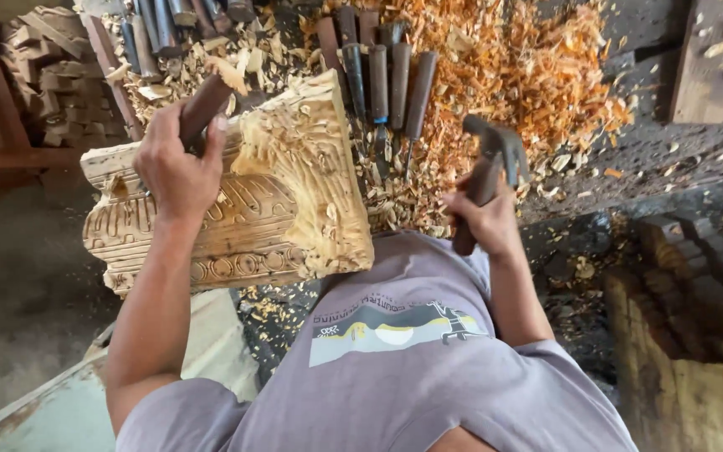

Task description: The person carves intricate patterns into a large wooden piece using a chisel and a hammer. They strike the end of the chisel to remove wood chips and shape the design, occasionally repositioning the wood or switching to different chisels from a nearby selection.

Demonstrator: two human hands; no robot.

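Nearest the camera there's a grey T-shirt [395, 368] with a printed picture across the chest, both bare arms reaching up and away from it.

On to the right hand [485, 219], clenched tight round the wooden handle of a claw hammer [489, 167]. The metal head sits raised above the knuckles, well clear of the wood and off to the right of it.

Across to the left hand [179, 163], wrapped firmly round the dark wooden handle of a chisel [205, 105]. That hand rests on the upper face of a carved wood block [236, 197]; the blade itself is hidden behind the fingers. The block lies tilted between the arms, pale and freshly cut, with rows of ornament along its lower bands and rough, chipped wood at the upper right.

Just beyond the block, a row of spare chisels [382, 79] lies side by side, dark handles pointing away, blades toward the block. Around and behind them spreads a thick heap of orange and pale wood shavings [529, 75]. Far left, a stack of small wood offcuts [39, 63].
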